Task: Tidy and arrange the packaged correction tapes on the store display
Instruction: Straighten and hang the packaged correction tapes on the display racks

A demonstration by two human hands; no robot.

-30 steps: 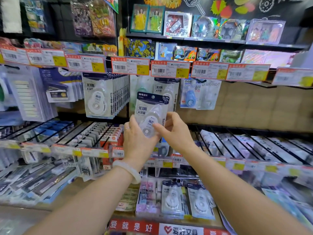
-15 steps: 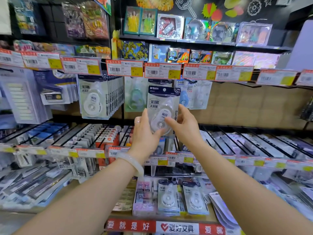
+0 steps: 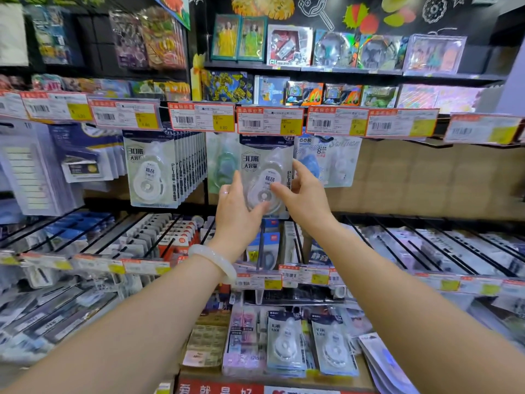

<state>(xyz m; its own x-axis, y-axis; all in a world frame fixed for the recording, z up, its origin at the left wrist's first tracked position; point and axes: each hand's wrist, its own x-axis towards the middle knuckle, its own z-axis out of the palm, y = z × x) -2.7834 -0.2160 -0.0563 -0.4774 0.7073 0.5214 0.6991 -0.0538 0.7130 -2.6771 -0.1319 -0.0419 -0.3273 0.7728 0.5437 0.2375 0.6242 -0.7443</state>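
Flat glossy correction tape blister pack (image 3: 265,177) under the price tag (image 3: 270,120), pinched between left hand (image 3: 237,214) and right hand (image 3: 305,197).

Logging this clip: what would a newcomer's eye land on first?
Two hands, left hand and right hand, hold a white tape pack up at centre, under a red-edged price tag. Left of it hangs a full row of matching packs.
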